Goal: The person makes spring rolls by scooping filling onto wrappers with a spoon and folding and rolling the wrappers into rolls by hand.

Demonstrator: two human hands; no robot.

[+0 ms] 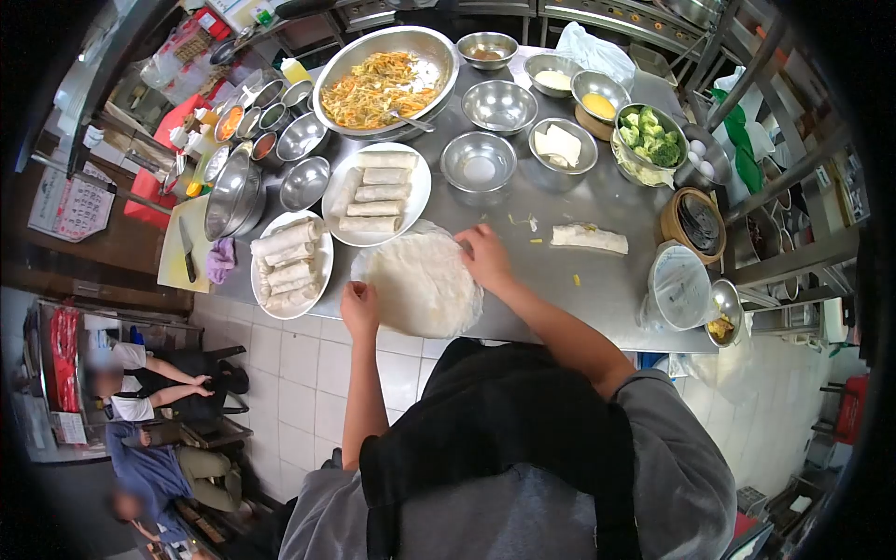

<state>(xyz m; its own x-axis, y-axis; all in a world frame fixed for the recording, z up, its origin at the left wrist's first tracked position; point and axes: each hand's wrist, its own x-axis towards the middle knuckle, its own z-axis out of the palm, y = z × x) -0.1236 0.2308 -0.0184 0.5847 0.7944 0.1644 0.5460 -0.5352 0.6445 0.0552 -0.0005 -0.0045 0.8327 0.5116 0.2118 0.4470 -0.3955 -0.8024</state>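
Note:
A round, thin, pale spring roll wrapper (422, 291) lies at the table's front edge, directly before me; whether several are stacked there I cannot tell. My left hand (359, 308) is closed in a pinch at its left edge. At the upper right edge, my right hand (484, 256) pinches the wrapper with bent fingers. A single filled roll (590, 239) rests on the steel to the right, with a few filling scraps near it. Beyond the wrapper, one white plate (422, 191) holds several rolls, and a second oval plate (326, 271) to the left holds more.
A large steel bowl (443, 65) of shredded filling with a spoon stands at the back. Several small steel bowls, including a bowl of broccoli (651, 135), line the far side. Left are a knife (188, 250) and purple cloth (221, 260). Two people sit at far left.

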